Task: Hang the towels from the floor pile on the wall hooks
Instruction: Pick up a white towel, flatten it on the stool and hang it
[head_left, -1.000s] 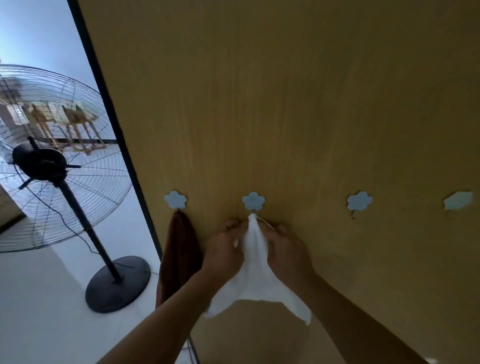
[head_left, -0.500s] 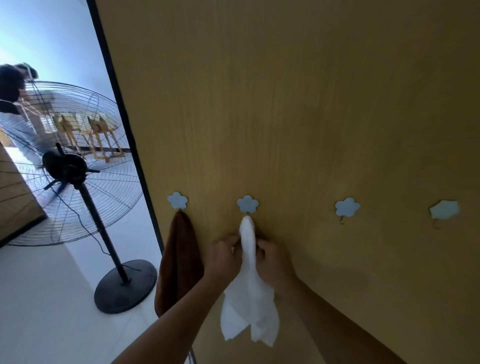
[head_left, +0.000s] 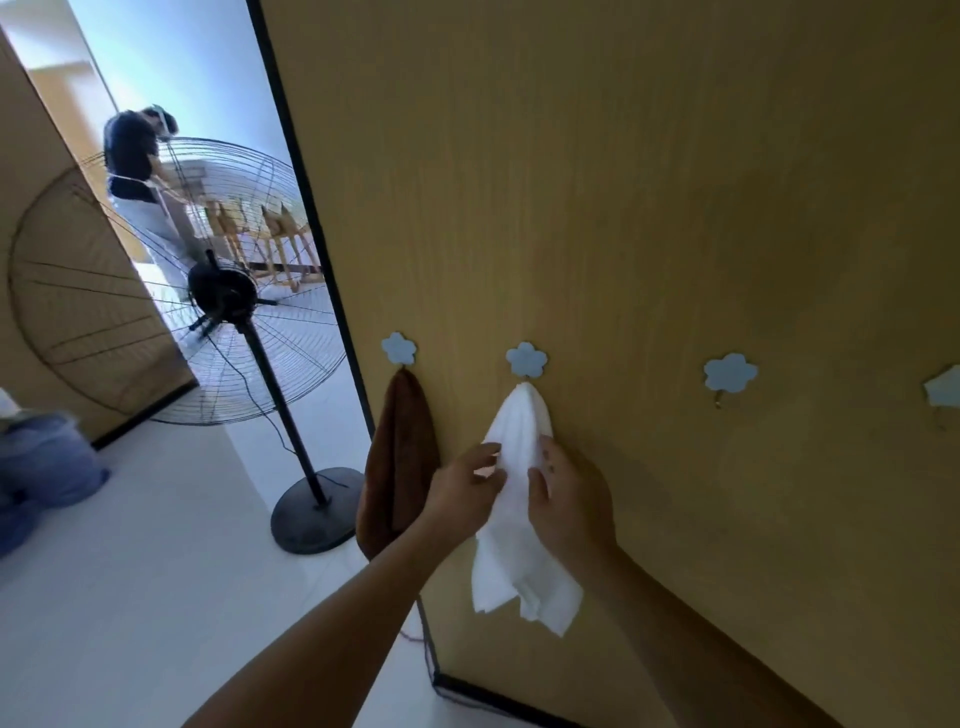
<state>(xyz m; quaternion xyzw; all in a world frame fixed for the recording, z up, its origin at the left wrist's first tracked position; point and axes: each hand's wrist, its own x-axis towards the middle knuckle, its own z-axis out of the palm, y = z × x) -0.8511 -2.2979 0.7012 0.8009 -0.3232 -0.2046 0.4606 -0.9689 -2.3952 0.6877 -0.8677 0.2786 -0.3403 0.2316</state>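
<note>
A white towel (head_left: 514, 561) hangs from the second blue flower hook (head_left: 525, 359) on the tan wooden wall (head_left: 649, 182). My left hand (head_left: 465, 491) touches its left edge with straight fingers. My right hand (head_left: 569, 501) lies against its right side, fingers relaxed. A brown towel (head_left: 399, 457) hangs from the first hook (head_left: 399, 348) to the left. The third hook (head_left: 730, 373) and the fourth hook (head_left: 943, 388) hold nothing. No floor pile is in view.
A tall black pedestal fan (head_left: 223, 291) stands left of the wall's edge, its round base (head_left: 317, 512) on the white floor. A blue bundle (head_left: 44, 465) lies at the far left. A person (head_left: 132, 161) stands in the background behind the fan.
Both hands slid down the white towel and loosened their grip; it now hangs from the second hook by itself. The view swung left, showing more of the fan and the person behind it.
</note>
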